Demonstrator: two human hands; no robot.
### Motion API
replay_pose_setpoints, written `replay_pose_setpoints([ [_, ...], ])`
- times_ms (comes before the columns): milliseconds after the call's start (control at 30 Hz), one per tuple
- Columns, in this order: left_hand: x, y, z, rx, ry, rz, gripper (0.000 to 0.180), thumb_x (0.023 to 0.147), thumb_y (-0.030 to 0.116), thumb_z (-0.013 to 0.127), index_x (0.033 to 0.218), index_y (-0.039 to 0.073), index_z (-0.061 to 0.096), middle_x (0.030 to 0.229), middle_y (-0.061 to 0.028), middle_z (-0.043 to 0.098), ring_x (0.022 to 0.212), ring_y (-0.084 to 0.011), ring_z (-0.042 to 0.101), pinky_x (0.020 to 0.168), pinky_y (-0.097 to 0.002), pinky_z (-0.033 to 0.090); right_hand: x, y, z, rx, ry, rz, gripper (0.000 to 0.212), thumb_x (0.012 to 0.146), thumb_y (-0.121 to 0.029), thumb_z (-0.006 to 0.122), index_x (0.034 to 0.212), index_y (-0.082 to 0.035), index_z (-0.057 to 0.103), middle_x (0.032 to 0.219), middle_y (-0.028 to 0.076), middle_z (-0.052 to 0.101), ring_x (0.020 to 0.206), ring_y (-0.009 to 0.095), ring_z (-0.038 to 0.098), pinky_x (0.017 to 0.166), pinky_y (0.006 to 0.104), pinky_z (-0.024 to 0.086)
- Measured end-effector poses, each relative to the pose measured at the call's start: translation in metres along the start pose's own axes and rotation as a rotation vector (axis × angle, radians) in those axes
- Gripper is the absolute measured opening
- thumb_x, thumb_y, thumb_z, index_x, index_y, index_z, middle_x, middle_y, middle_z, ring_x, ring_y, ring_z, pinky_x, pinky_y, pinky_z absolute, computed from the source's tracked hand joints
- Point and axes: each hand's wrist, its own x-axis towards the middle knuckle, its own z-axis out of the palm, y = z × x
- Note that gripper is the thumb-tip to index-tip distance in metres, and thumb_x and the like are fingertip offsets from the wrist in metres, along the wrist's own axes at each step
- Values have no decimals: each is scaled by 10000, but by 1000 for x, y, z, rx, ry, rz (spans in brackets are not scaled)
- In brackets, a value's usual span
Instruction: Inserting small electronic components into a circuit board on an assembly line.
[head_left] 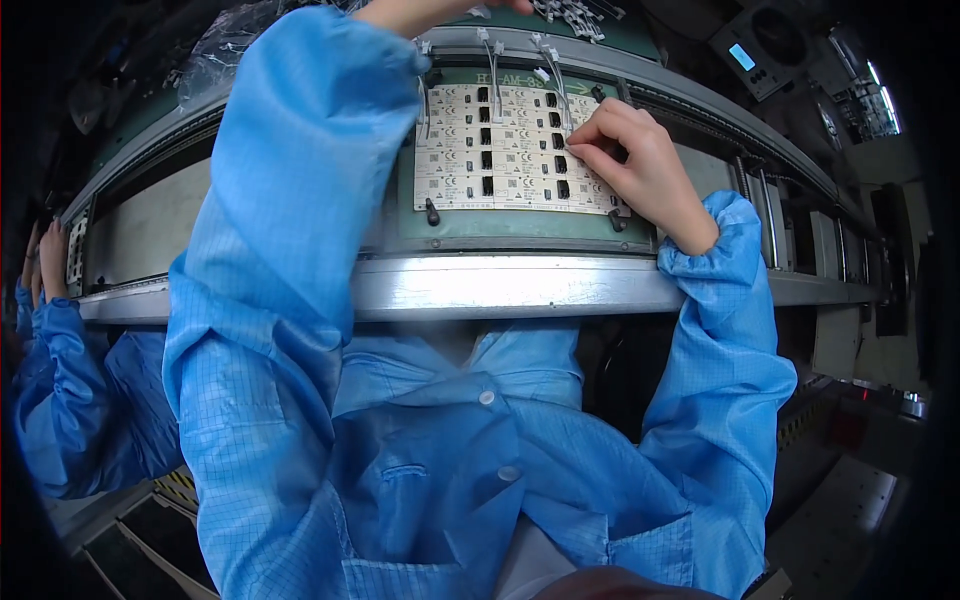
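A panel of white circuit boards [520, 200] with rows of black connectors lies on a green carrier plate [520, 232]. Over the panel's right side, my right hand [640, 165] is closed in a pinch, thumb and index fingertips beside a black connector [558, 141]. What the pinch holds is too small to make out; a thin cable [563, 95] runs down to just above the fingertips. My left hand [440, 8] reaches far forward past the rail and is mostly cut off by the upper edge, its fingers largely hidden. Another cable [495, 85] with a white plug hangs over the panel's middle.
A metal rail [520, 285] runs along the near side of the conveyor. More white-plugged cables [575, 18] lie beyond the far rail. Black clamp knobs [432, 212] stand on the carrier. At far left a co-worker's hand [54, 260] touches another board.
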Motion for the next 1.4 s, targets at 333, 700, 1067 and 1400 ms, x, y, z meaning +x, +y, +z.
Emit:
replay_pose_setpoints([
  [333, -64, -1, -28, -342, 31, -75, 141, 988, 152, 627, 1046, 28, 593, 947, -74, 675, 809, -148, 696, 761, -258, 556, 2, 8, -8, -114, -53, -75, 69, 869, -90, 700, 929, -61, 719, 899, 36, 635, 860, 209, 578, 802, 331, 434],
  [700, -74, -2, -24, -522, -33, -242, 190, 980, 131, 640, 1111, -6, 622, 981, -79, 670, 916, -143, 662, 804, -242, 541, 1, 13, -7, -88, -111, -62, 71, 896, -102, 690, 922, -36, 692, 888, 42, 645, 838, 188, 594, 826, 314, 410],
  [1067, -74, 0, -22, -667, -107, -164, 123, 942, 116, 679, 999, 45, 597, 987, -98, 693, 891, -157, 684, 762, -254, 531, -1, 19, -7, -61, -81, -55, 73, 891, -84, 698, 916, -18, 678, 898, 49, 645, 849, 188, 597, 822, 304, 418],
  [1400, -81, -4, -22, -374, -67, -177, 161, 976, 126, 635, 1059, -8, 602, 1000, -125, 709, 885, -159, 689, 811, -251, 549, -6, 4, -15, -301, -113, -181, 210, 869, -40, 657, 1064, -56, 735, 982, 58, 630, 947, 232, 553, 877, 336, 411],
])
